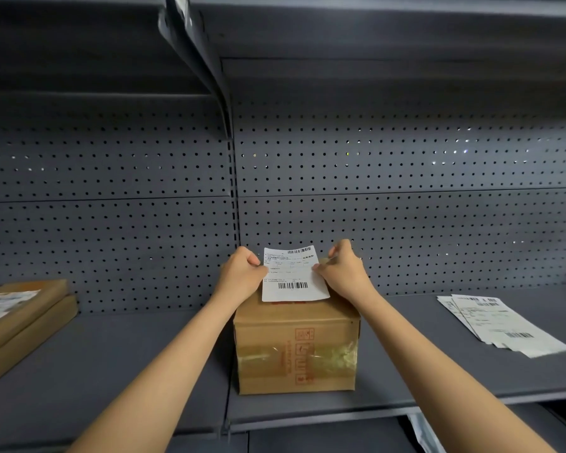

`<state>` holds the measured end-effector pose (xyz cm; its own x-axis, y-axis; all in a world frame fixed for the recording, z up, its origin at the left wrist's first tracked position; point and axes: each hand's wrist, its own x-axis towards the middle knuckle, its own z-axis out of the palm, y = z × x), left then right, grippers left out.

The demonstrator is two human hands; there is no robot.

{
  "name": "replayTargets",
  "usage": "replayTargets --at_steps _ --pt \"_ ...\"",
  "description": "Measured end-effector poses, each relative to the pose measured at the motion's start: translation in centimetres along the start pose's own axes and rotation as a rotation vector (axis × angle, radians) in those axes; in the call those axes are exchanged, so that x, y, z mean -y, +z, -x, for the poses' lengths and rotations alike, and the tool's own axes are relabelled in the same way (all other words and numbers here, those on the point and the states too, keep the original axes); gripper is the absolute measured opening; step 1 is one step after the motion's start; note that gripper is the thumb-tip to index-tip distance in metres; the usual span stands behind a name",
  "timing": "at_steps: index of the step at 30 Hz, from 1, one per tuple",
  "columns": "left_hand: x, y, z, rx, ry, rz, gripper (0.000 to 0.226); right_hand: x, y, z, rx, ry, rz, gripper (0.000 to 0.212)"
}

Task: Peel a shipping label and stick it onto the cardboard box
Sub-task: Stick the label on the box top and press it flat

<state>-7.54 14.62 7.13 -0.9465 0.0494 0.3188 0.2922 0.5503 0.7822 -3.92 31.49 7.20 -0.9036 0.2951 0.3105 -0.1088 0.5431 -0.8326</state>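
Observation:
A brown cardboard box (296, 348) with red print and clear tape on its front stands on the grey shelf, in the middle of the view. A white shipping label (291, 276) with barcodes is held over the box's top, its lower edge at the box's front top edge. My left hand (242, 273) pinches the label's left edge. My right hand (342, 271) pinches its right edge. Whether the label touches the box top I cannot tell.
A stack of white label sheets (500, 323) lies on the shelf (128, 361) at the right. Two flat cardboard parcels (20, 315), the upper one labelled, are stacked at the left. A perforated grey back panel (406, 191) rises behind the box.

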Motion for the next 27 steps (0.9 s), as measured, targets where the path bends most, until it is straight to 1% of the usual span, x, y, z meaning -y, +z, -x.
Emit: replayTargets --at_steps 11,18,22,27 --pt "0.8 0.4 -0.6 0.049 -0.011 -0.087 0.013 -0.5 0.4 -0.6 0.049 -0.059 0.192 0.017" --pt "0.4 0.4 -0.3 0.059 -0.006 -0.117 0.013 -0.5 0.5 -0.7 0.056 -0.065 0.238 0.011" --pt "0.2 0.4 -0.2 0.072 0.001 -0.14 0.012 -0.4 0.6 -0.8 0.065 -0.075 0.281 0.013" --pt "-0.4 0.4 0.2 0.105 0.035 -0.243 0.015 -0.1 0.6 -1.1 0.119 -0.055 0.338 0.005"
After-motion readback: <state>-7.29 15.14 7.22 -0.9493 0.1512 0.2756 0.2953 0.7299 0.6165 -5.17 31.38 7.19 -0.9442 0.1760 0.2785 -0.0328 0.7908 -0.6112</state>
